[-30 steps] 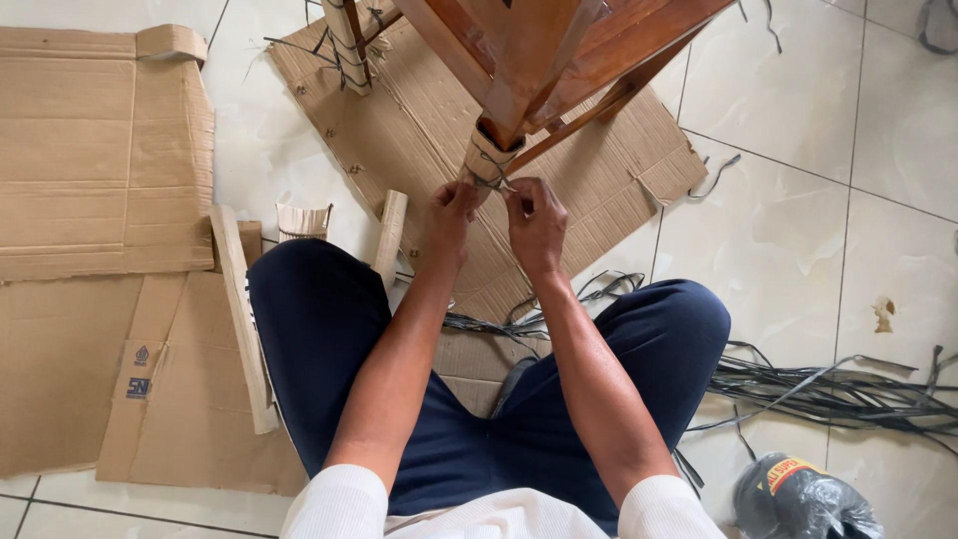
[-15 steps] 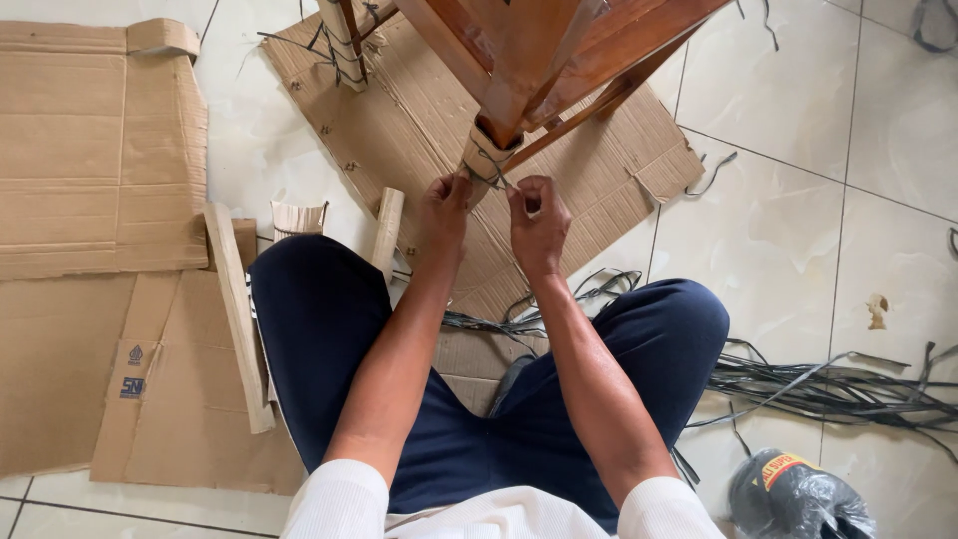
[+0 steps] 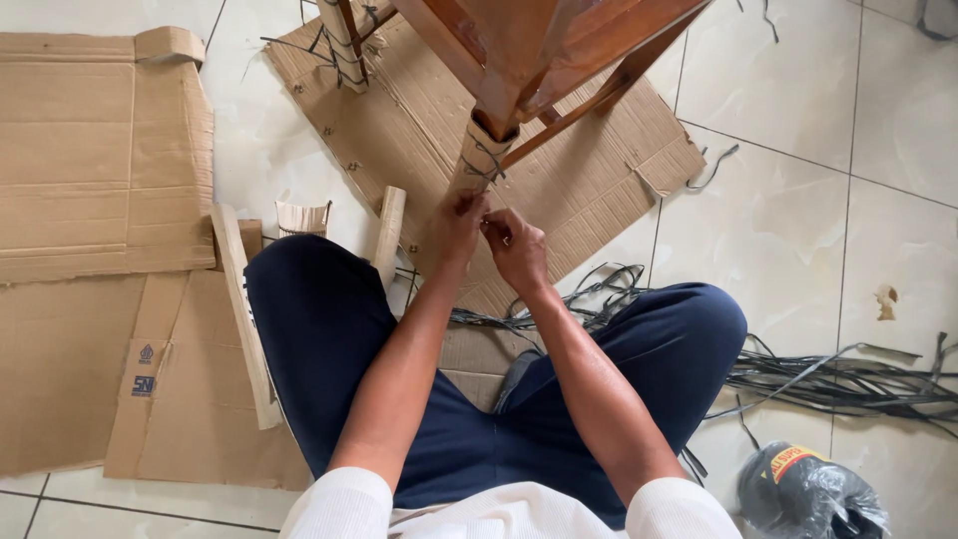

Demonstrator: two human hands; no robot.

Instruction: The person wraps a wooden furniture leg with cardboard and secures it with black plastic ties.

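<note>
Strapping (image 3: 477, 165), dark and thin, wraps the cardboard-padded chair leg (image 3: 486, 150) just above both hands. Left hand (image 3: 457, 222) and right hand (image 3: 514, 243) pinch its ends with narrow fingers. Beyond, the wooden chair (image 3: 539, 50) stands on corrugated cardboard (image 3: 419, 110).

place: home workshop floor | evidence: white tiles (image 3: 798, 240), cardboard sheets (image 3: 100, 150), strap scraps (image 3: 848, 384)

Tiled floor (image 3: 788, 230) with cardboard sheets (image 3: 100, 160), dark straps (image 3: 848, 384)
</note>
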